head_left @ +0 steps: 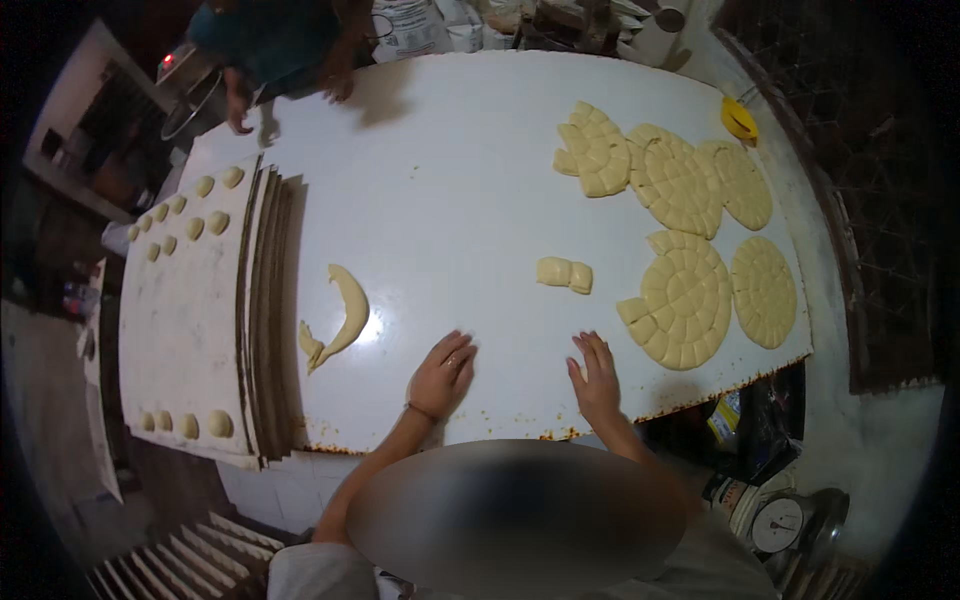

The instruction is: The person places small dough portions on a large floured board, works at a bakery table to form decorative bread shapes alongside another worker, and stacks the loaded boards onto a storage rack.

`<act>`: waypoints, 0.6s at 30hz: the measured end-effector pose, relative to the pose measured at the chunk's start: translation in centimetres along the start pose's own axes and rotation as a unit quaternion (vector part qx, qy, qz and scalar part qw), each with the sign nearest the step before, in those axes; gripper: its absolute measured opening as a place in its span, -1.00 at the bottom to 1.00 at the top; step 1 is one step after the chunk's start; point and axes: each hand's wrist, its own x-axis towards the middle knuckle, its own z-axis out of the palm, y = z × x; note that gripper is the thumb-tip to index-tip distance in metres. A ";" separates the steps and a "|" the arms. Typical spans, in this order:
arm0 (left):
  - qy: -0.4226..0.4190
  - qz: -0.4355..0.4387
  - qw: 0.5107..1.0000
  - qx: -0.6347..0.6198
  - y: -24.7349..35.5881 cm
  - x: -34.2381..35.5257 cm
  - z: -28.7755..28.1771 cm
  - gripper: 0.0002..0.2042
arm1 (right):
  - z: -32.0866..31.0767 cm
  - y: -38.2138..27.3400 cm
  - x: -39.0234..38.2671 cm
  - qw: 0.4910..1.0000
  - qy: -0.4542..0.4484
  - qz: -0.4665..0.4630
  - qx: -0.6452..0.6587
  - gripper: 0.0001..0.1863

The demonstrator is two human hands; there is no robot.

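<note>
Low over the near part of the white table point(480, 200), my left hand point(441, 380) is palm down with its fingers curled together. Whatever may be under its palm is hidden. To its right, my right hand point(597, 385) has its fingers stretched out and its thumb apart, with nothing visible in it. A short strip of pale dough pieces point(565, 274) lies just beyond my right hand. Closest to that hand on the right is a flat dough round point(684, 305), cut into small portions. Left of my left hand rests a curved dough scrap point(350, 310).
More scored dough rounds point(675, 180) lie at the right, near a yellow scraper point(739, 120). Stacked boards point(190, 330) at the left carry several dough balls point(219, 423). Another person point(270, 50) stands at the far left edge. A dial scale point(778, 524) sits below right.
</note>
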 end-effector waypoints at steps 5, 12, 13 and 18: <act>-0.083 0.074 0.994 0.007 -1.5 -7.1 -1.4 -0.77 | 0.9 3.1 -7.8 0.988 -0.111 -0.106 0.023 -0.69; 0.062 -0.012 0.997 0.049 2.8 1.0 0.1 -0.76 | 2.6 -1.0 -2.0 0.998 -0.052 -0.043 -0.001 -0.63; 0.026 0.037 0.998 0.036 1.6 -2.5 0.4 -0.76 | 1.9 -0.1 -4.7 0.994 -0.094 -0.052 -0.004 -0.63; -0.009 0.026 0.999 0.043 -1.9 -2.4 -3.6 -0.85 | -0.4 3.2 -3.6 1.000 -0.025 -0.015 -0.008 -0.61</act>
